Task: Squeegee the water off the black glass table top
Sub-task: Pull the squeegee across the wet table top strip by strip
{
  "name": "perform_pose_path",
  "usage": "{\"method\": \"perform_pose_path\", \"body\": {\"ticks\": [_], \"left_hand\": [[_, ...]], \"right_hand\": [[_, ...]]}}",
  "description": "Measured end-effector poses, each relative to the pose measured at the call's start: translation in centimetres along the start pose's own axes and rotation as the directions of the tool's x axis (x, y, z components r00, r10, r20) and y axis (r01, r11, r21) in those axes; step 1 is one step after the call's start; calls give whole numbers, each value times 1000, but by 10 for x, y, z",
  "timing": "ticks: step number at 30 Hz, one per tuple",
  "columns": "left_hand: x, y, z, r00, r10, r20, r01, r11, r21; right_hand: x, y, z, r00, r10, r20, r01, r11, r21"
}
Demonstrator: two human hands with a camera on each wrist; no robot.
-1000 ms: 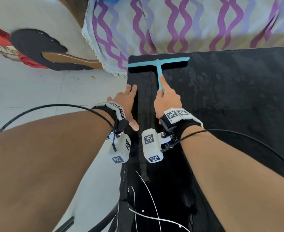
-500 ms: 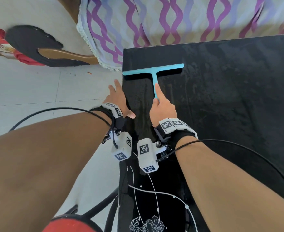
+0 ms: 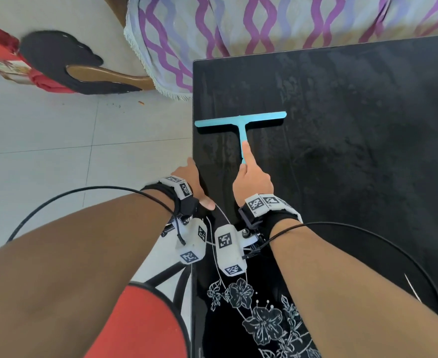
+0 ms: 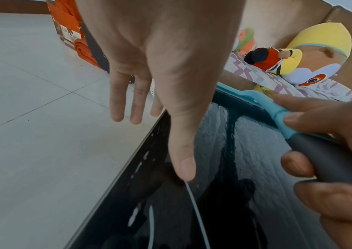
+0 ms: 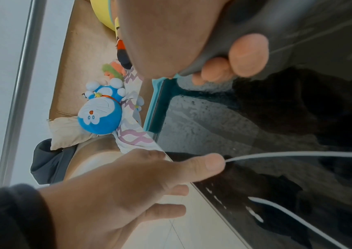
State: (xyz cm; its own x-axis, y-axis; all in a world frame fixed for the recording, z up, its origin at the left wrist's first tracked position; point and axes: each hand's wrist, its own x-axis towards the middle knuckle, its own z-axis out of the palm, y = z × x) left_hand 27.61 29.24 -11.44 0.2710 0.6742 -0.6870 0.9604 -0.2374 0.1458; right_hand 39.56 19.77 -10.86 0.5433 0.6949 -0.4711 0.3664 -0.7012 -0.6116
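Squeegee (image 3: 241,122) is being gripped by the right hand (image 3: 252,180), forefinger extended along the handle. Left hand (image 3: 190,183), fingers relaxed, is resting at the black glass table top's (image 3: 367,151) 9 o'clock edge. Uneven pressure is likely leaving streaks.

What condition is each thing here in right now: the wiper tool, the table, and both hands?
Squeegee: blade down flat on the glass, near the table's left edge, handle gripped.
Black glass table top: wet and streaky, film of water across it.
Right hand: curled round the squeegee's handle, forefinger stretched along the stem.
Left hand: fingers straight past the table's left edge, thumb resting on the glass, holding nothing.
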Motion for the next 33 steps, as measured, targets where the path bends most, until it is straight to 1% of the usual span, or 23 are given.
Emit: {"method": "perform_pose_path", "body": {"ticks": [2, 4, 6, 9, 15, 16, 18, 22, 25, 28, 31, 33], "left_hand": [[-12, -5, 14, 998, -8, 55, 8, 1000, 6], [-23, -9, 25, 997, -38, 72, 39, 999, -12], [-30, -12, 30, 998, -64, 18, 64, 997, -44], [-40, -22, 39, 996, -64, -68, 59, 995, -75], [-73, -35, 70, 973, -47, -227, 50, 999, 8], [-81, -36, 73, 972, -44, -232, 48, 999, 11], [-93, -37, 78, 979, -37, -199, 44, 999, 30], [-123, -46, 96, 997, -27, -71, 36, 991, 128], [-145, -53, 123, 1000, -15, -9, 16, 978, 209], [-160, -56, 148, 999, -42, -30, 47, 977, 207], [-168, -62, 157, 993, -60, -100, 76, 984, 160], [-173, -63, 159, 986, -54, -155, 81, 982, 171]], "right_hand": [[-15, 7, 4, 1000, -1, 0, 1, 1000, -6], [-29, 15, 7, 1000, -8, 2, 8, 1000, -13], [-38, 24, 10, 1000, -9, 1, 9, 1000, -22], [-54, 34, 13, 1000, -8, -1, 8, 1000, -23], [-95, 54, 19, 999, -35, 7, 35, 998, -47], [-102, 56, 20, 999, -34, 15, 35, 998, -48], [-113, 62, 22, 999, -31, 12, 32, 998, -48], [-142, 77, 27, 998, -64, 25, 65, 996, -63], [-161, 90, 32, 996, -82, 34, 85, 994, -76], [-177, 101, 34, 996, -85, 35, 87, 993, -73], [-195, 112, 35, 996, -80, 41, 83, 994, -66], [-207, 119, 38, 997, -78, 28, 79, 995, -58]]}}
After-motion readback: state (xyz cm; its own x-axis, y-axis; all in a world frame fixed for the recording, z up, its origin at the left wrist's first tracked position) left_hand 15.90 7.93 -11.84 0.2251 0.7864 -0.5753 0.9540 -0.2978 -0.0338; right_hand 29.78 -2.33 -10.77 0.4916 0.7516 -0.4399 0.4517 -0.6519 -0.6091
